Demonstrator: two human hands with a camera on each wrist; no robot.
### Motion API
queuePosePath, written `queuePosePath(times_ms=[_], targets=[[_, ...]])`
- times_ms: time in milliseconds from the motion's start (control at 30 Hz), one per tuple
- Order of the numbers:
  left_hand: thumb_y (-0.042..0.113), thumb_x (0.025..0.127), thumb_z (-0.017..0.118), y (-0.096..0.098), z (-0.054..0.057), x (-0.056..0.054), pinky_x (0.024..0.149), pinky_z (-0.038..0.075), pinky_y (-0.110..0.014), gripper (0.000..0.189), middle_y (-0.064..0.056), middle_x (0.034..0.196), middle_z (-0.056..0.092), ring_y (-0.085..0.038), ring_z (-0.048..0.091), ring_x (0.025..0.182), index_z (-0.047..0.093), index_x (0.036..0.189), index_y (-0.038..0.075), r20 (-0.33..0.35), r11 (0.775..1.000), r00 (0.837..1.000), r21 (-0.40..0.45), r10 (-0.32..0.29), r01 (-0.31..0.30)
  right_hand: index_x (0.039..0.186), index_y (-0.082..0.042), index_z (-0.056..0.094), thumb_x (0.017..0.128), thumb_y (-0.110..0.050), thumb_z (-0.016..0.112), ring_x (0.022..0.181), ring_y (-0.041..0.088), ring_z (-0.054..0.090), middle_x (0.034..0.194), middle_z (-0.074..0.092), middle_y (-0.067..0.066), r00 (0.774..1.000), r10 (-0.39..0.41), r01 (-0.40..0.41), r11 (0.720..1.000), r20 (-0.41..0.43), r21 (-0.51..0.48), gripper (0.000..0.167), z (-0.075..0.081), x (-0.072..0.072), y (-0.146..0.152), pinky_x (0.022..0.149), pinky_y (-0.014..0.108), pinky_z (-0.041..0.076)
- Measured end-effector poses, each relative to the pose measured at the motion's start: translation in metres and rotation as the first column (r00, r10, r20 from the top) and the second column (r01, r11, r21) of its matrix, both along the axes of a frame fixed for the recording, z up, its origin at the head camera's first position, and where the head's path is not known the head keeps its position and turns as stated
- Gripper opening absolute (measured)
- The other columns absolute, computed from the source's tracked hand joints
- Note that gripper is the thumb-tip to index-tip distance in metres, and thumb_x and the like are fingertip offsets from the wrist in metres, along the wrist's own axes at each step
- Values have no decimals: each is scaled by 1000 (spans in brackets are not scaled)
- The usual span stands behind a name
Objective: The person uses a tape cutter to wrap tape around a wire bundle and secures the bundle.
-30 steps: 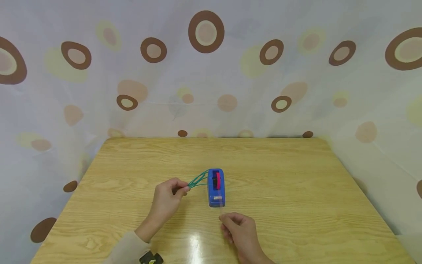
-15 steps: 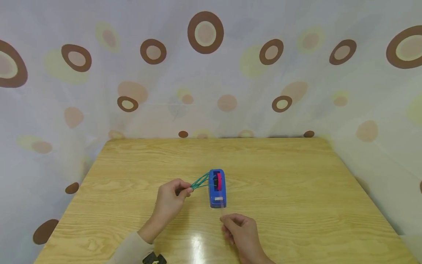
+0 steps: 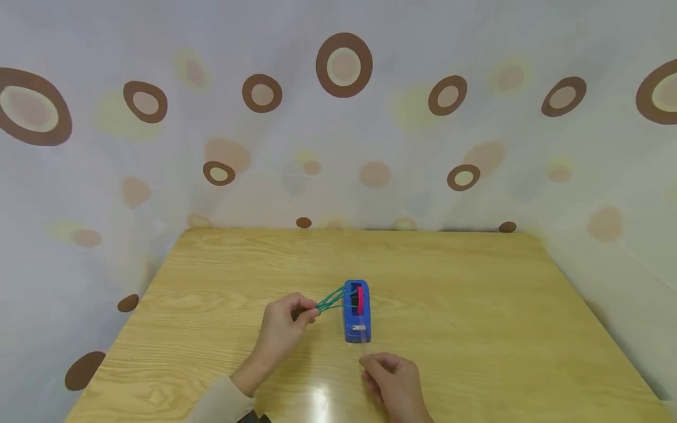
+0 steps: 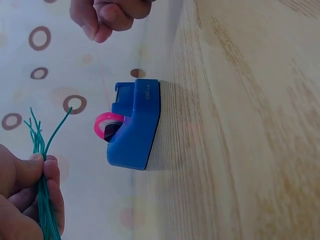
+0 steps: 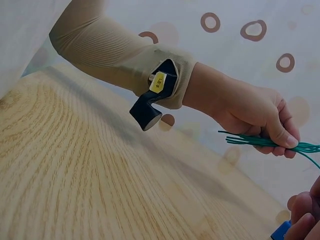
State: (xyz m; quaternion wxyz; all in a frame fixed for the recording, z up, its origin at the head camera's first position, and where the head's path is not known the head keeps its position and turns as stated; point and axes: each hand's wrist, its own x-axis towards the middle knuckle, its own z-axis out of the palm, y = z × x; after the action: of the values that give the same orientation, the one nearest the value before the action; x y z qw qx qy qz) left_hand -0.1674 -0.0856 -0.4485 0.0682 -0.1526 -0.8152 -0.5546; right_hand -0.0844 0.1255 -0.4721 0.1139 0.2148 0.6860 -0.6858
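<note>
A bundle of thin green wires [image 3: 330, 299] is pinched between the thumb and fingers of my left hand [image 3: 280, 329]. In the left wrist view the loose ends of the wires [image 4: 37, 130] fan out past the fingertips. Right of that hand a blue tape dispenser [image 3: 349, 329] stands on the table, its pink tape roll [image 3: 361, 301] seated inside. From the roll a thin clear strip of tape [image 4: 103, 77] runs out over the front. My right hand [image 3: 394, 382] pinches the end of this strip, just in front of the dispenser.
The wood-grain table [image 3: 476, 305] reaches back to a pale curtain [image 3: 402, 141] printed with brown rings. A black strap with a small yellow label [image 5: 159, 82] sits on the left wrist, over a beige sleeve [image 5: 105, 45].
The head view has shifted, so table, dispenser and hands all appear a little lower and further right. Both hands keep their holds, with the tape strip still stretched out.
</note>
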Motion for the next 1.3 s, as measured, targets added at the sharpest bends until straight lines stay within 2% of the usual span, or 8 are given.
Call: queuePosePath(times_ms=[133,367,600,800,967,1133,1300], targets=[[-1,87,73,-1,0,-2,62,56,-25,6,-6,79,70,-25,67,71,70,87,4,6,1000,1000,4,-14,14,102,-1,73,93,-21,69,61,11,55,75,67,2,1000,14,-14,1000,3,19,23,0,-1,0,50,22,45],[-4,86,72,-1,-2,-4,63,57,-26,9,-11,81,70,-26,68,72,69,87,5,8,999,999,14,-48,48,96,-2,75,90,-19,73,64,13,57,74,66,1,999,-18,18,1000,27,14,18,-2,-2,-2,56,24,48],[-2,87,72,0,-4,-4,64,58,-30,10,-10,82,70,-21,68,71,70,88,7,19,999,999,23,-43,43,94,-2,76,91,-18,70,61,14,56,70,66,1,1000,10,-11,998,10,59,18,-6,-5,2,55,26,47],[-1,87,73,8,-11,5,64,57,-27,8,-11,80,70,-21,68,71,70,87,6,40,998,998,52,-42,40,95,-3,76,92,-21,69,65,14,57,72,66,0,999,25,-28,992,28,125,20,-9,3,10,57,27,48],[-2,87,72,10,-12,7,64,56,-26,11,-7,79,70,-16,67,70,70,87,9,34,998,998,41,-53,52,95,-3,77,92,-20,69,66,13,58,74,67,0,999,16,-23,990,51,139,19,-10,6,10,59,27,48],[-3,88,71,6,-7,2,64,56,-26,12,-3,80,71,-23,69,73,71,88,9,25,997,997,29,-66,66,95,-3,77,91,-21,69,64,14,56,72,66,0,999,21,-24,991,29,129,19,-7,3,6,57,27,48],[-2,89,70,3,-3,-3,64,57,-27,12,5,80,69,-27,69,74,71,89,10,16,997,997,17,-71,71,96,-1,76,92,-19,69,60,13,54,70,65,1,1000,12,-12,998,1,62,20,-3,-1,0,54,24,46]])
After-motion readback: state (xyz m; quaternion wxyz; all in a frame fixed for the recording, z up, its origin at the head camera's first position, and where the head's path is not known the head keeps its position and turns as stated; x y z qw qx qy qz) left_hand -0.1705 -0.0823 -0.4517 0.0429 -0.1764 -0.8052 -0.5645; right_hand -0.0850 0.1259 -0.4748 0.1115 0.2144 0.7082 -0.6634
